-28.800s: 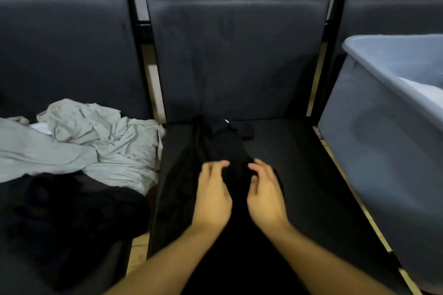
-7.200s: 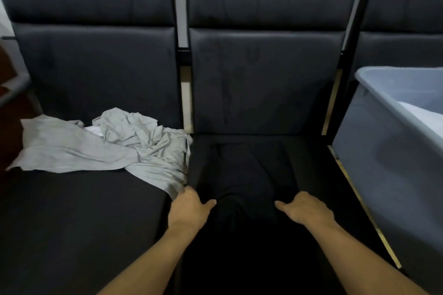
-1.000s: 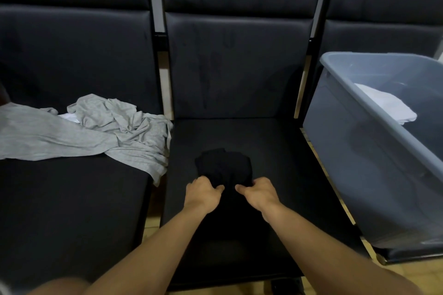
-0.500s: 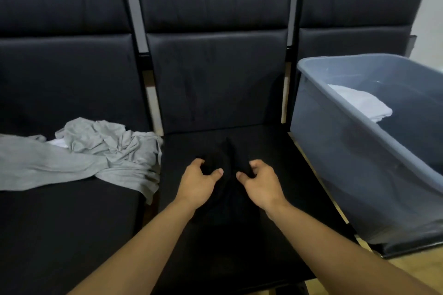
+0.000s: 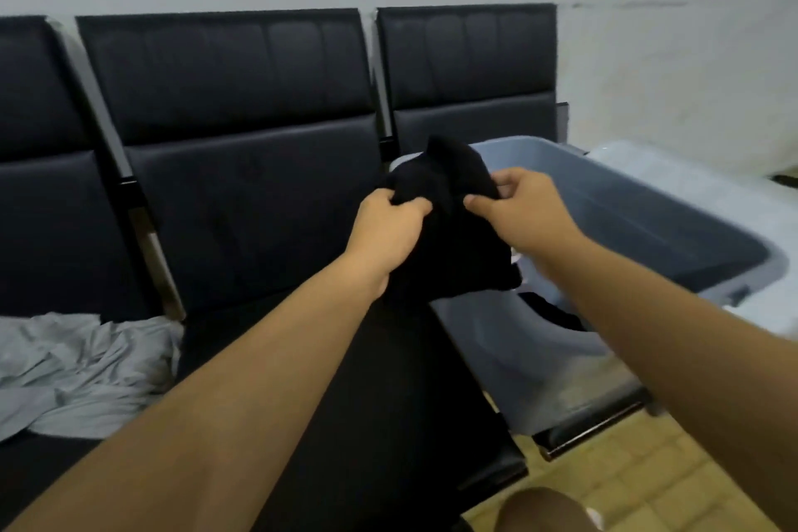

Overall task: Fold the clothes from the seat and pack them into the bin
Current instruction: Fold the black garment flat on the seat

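A folded black garment hangs in the air over the near left corner of the grey-blue bin. My left hand grips its left side and my right hand pinches its right side. The bin stands on the right-hand seat. Part of its inside is hidden by the garment and my right arm; something dark shows low inside it. A crumpled grey garment lies on the left seat.
Three black padded seats stand in a row, and the middle seat lies under my forearms. A white wall rises behind the seat backs. Tiled floor shows at the lower right, and a pale surface lies beyond the bin.
Both hands have lifted the folded black garment off the middle seat and carried it up and to the right, over the bin's corner. The view has swung right and upward.
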The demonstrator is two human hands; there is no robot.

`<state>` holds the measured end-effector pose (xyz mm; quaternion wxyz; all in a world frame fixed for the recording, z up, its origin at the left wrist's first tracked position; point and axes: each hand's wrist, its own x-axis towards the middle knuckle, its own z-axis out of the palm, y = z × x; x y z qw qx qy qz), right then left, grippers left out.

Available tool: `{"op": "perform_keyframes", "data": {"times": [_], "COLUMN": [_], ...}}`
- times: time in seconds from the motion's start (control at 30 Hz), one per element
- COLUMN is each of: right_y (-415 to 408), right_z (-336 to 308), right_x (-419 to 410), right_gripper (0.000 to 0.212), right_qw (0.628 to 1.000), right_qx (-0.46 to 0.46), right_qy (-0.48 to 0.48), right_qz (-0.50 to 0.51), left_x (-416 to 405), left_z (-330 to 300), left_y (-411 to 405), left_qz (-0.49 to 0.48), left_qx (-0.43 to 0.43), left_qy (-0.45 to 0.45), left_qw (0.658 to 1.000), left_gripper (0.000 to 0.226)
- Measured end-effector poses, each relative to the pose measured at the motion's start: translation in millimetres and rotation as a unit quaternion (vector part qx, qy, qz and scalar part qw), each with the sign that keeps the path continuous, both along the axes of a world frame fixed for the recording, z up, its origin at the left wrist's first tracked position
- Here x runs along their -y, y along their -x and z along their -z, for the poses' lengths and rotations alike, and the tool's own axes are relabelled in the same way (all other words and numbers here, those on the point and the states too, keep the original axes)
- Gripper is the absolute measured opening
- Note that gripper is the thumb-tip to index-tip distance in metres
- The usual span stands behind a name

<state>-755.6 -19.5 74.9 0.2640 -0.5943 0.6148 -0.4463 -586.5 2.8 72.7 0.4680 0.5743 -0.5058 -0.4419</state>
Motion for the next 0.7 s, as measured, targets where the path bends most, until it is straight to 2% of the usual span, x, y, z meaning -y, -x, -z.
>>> {"op": "perform_keyframes", "data": {"times": [0.17,0.33,0.47,0.53,0.63,0.7], "right_y": [78,122,139,146,153,158], "right_z": [-30,-24,-9,4,23,31], "right_x": [3,7,13,18,20,17], "right_gripper": [0.020,0.020,0.012,0.017,0.037,0.044], "right_qw": [0.998,0.996,0.994,0.988,0.957,0.947], "right_qx": [-0.035,-0.043,-0.041,-0.088,-0.211,-0.237], "right_qy": [0.006,-0.026,-0.080,-0.116,-0.197,-0.216], "right_qz": [0.046,0.069,0.058,0.045,0.030,0.024], "left_x": [21,37,42,39,37,36], "left_z": [-26,-20,-5,4,16,16], "left_y": [81,131,145,147,148,147], "left_qz": [0.033,0.046,0.048,0.058,0.065,0.054], "left_qx": [0.002,0.004,0.049,0.058,0.109,0.092], "left_qy": [0.013,-0.047,-0.105,-0.151,-0.189,-0.173], "left_qw": [0.999,0.998,0.992,0.985,0.974,0.979], "left_gripper": [0.016,0.048,0.044,0.040,0.044,0.027]}}
